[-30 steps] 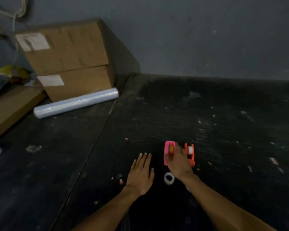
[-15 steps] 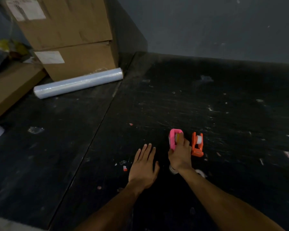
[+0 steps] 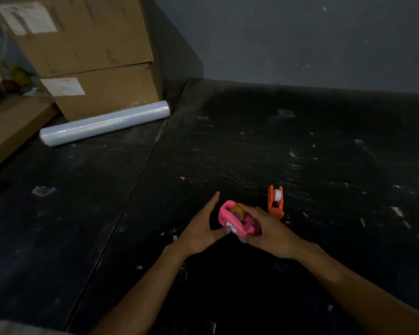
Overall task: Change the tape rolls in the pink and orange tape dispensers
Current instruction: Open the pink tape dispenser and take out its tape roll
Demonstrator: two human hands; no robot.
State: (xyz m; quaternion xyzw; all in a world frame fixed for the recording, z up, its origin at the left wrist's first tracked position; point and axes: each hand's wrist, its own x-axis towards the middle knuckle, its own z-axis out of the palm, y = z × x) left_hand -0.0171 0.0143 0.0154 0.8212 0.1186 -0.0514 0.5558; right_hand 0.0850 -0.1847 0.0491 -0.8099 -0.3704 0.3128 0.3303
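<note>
Two hands now meet at the pink dispenser (image 3: 237,221).
My right hand (image 3: 269,233) has lifted it off the table (image 3: 324,165), clamped; my left hand (image 3: 201,232), fingers spread, touches its near-left side. Roll removal looks next. Orange dispenser (image 3: 275,201) waits just right.

The pink tape dispenser (image 3: 237,222), tilted and carrying a yellowish roll (image 3: 237,210), sits near centre, with the orange tape dispenser (image 3: 275,201), holding a white roll (image 3: 278,196), upright just beyond it to the right.
</note>
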